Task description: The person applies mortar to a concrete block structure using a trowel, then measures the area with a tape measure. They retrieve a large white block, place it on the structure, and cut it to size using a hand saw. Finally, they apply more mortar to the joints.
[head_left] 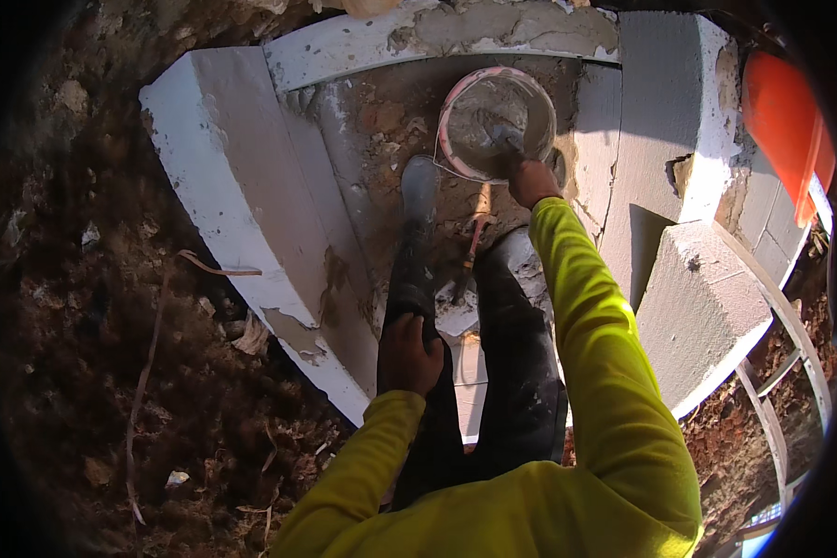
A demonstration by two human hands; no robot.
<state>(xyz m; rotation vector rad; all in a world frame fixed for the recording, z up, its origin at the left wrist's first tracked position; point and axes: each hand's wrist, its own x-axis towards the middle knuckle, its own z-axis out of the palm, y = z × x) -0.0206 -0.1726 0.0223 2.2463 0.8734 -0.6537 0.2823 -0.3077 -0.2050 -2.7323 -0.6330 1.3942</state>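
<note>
My right hand (534,183) is closed around the handle of a trowel (506,139), whose blade dips into a bucket (447,139). Grey wet mortar (479,112) lies inside that pinkish-rimmed bucket, which stands on the dirt beyond my feet. My left hand (411,355) rests on my left knee, fingers apart and holding nothing. Between my legs lies a tool with a reddish handle (477,232); its kind is not clear.
Pale block walls flank me at left (242,186) and right (656,121), and a curved wall (363,46) closes the far side. At right sit a loose block (707,288), an orange plastic object (786,121) and a ladder-like frame (790,325). Rough soil (158,400) covers the left.
</note>
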